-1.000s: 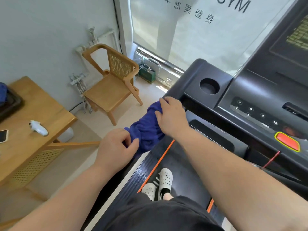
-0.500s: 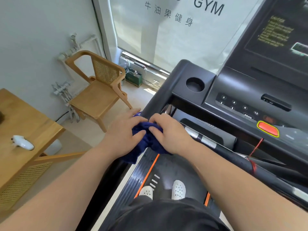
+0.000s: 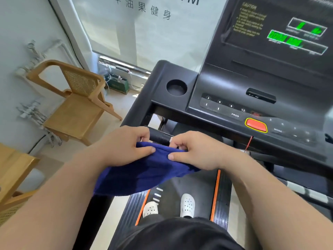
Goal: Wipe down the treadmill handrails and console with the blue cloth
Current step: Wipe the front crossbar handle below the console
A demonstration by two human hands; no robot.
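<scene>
Item: dark blue fabric cloth (image 3: pixel 144 172), hanging just below the black treadmill crossbar handrail (image 3: pixel 158 137). You are pinching its top edge with your left hand (image 3: pixel 122 145) and right hand (image 3: pixel 196 150), fingers curled. It is possibly touching the handrail.

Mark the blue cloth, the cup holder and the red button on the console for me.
blue cloth (image 3: pixel 144 170): head view, on the middle of the hanging fabric.
cup holder (image 3: pixel 176 87): head view, on the bare floor of the round recess.
red button (image 3: pixel 255 125): head view, on the middle of its red face.
</scene>
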